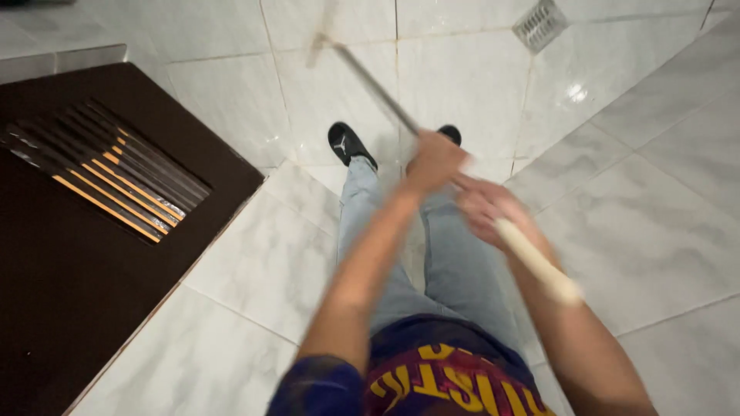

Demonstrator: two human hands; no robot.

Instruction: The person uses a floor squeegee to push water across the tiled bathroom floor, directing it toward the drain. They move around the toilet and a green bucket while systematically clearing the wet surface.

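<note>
I hold a long pale stick handle (532,258) with both hands; it slants from lower right up to the upper left, its far end (320,42) blurred against the white tiles. My left hand (433,158) grips the handle further down its length, above my feet. My right hand (486,208) is closed around the handle nearer its top end. Both hands are motion-blurred. My legs in light blue jeans (447,254) and black slippers (351,144) stand below the hands.
White marble tile floor (655,231) all around. A dark brown door with a slatted vent (108,177) fills the left side. A metal floor drain grate (539,23) sits at the top right.
</note>
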